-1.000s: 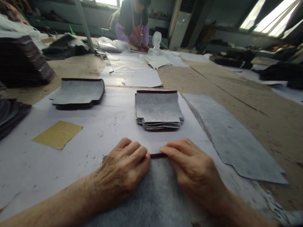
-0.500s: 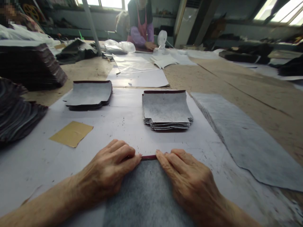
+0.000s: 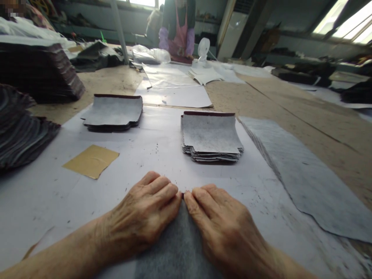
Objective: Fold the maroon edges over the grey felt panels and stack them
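A grey fabric-like sheet (image 3: 177, 240) lies flat on the white paper in front of me, with a narrow dark red folded strip along its far edge. My left hand (image 3: 148, 209) has its fingers closed and pressed on that edge. Close beside it, my right hand (image 3: 223, 217) pinches the same edge, its fingers curled together. Only a sliver of the red strip shows between the two thumbs. Beyond my hands sit two stacks of similar pieces with dark red far edges, a right stack (image 3: 209, 133) and a left stack (image 3: 114, 112).
A tan square (image 3: 92, 161) lies left of my hands. Layered grey sheets (image 3: 308, 174) spread on the right. Tall dark stacks (image 3: 37, 73) stand at the left. Across the table, a person in a pink apron (image 3: 178, 33) stands near a small white fan (image 3: 204, 48).
My hands have drawn together along the red edge, narrowing the gap between them. The view has shifted slightly. The person opposite stands more upright.
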`<state>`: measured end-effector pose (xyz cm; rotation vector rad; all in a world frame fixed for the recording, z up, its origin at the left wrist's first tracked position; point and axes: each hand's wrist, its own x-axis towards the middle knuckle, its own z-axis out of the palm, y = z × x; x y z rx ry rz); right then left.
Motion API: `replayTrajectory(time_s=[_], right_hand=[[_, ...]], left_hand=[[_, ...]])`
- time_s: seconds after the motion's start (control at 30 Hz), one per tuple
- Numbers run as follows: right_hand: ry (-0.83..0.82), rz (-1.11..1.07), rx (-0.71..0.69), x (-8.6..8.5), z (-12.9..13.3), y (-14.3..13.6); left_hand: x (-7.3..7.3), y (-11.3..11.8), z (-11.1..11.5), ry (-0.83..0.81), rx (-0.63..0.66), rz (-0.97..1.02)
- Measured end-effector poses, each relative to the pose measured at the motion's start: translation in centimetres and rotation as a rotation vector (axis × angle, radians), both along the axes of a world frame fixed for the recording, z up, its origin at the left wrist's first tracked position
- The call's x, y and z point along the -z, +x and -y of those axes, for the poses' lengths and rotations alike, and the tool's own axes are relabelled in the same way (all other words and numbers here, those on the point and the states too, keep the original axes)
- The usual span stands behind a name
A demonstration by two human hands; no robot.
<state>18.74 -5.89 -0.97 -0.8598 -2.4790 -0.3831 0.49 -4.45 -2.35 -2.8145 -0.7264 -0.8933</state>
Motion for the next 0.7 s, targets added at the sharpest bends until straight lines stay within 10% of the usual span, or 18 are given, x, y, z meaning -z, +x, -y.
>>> replayTrajectory(time_s=[0.7], right_hand=[[-0.056, -0.041, -0.084, 1.2, -0.2, 0.1]], left_hand=[[0.5, -3.3, 0.4, -0.056, -0.030, 0.090]])
